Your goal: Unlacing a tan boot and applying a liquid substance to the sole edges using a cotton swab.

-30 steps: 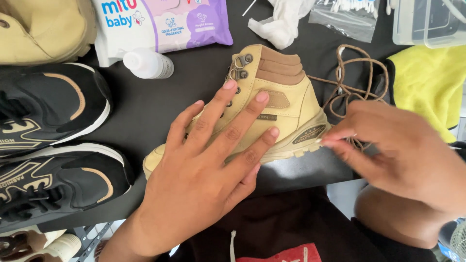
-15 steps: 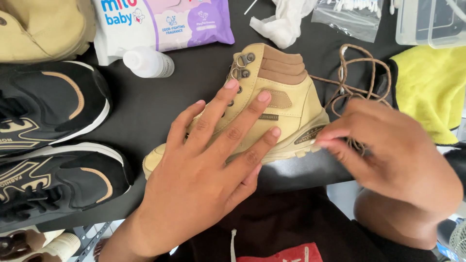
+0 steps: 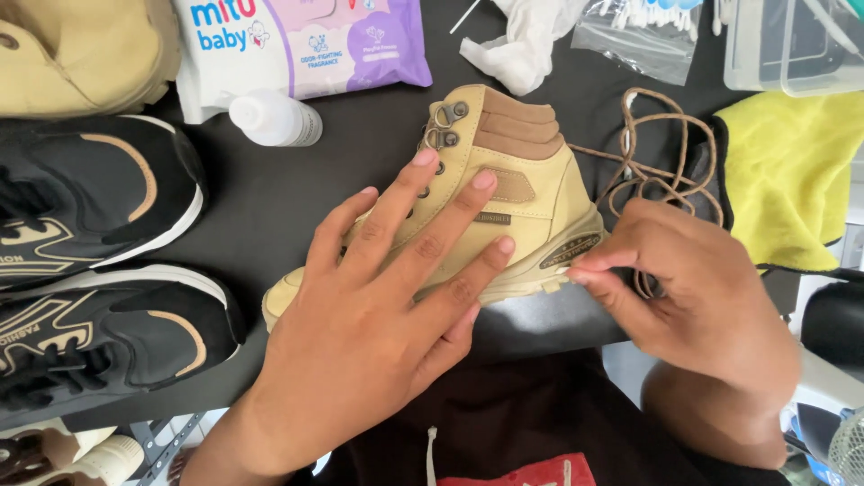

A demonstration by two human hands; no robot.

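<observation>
On dark mat: left hand flat, pinning unlaced tan boot; right hand pinches at heel sole. Brown lace already out; heel edge unfinished.

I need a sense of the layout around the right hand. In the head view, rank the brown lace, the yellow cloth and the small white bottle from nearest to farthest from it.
1. Brown lace: coiled just above the right hand, partly under it.
2. Yellow cloth: up and to the right, near the table edge.
3. Small white bottle: far left, beyond the tan boot.
</observation>
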